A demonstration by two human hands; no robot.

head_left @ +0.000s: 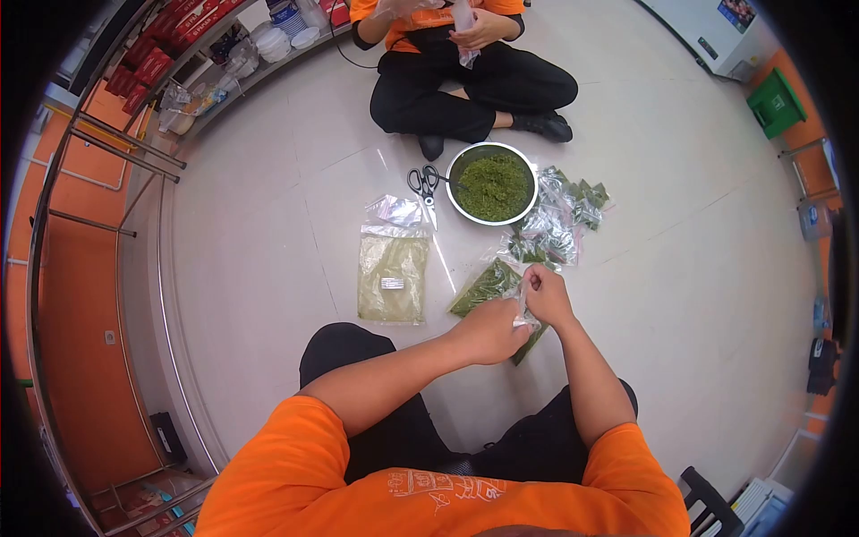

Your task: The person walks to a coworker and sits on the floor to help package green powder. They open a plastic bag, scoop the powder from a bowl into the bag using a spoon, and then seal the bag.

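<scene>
My left hand (492, 332) is closed on the near edge of a clear plastic bag holding green leaves (489, 288). Beside it, my right hand (547, 294) pinches the upper edge of the same bag. Beyond the hands, small clear packets with green contents (557, 215) lie in a pile. A steel bowl (454, 201) of chopped green stuff stands just left of that pile, with a dark handle leaning over its left rim. Black-handled scissors (424, 183) rest left of the bowl. A large flat clear bag with a white label (393, 285) lies at the left.
Another person (465, 80) sits cross-legged beyond the bowl, holding clear plastic. A metal rack (116, 148) and a shelf with cups and boxes (259, 72) line the left. A green bin (776, 105) and a white appliance (716, 36) stand at the upper right.
</scene>
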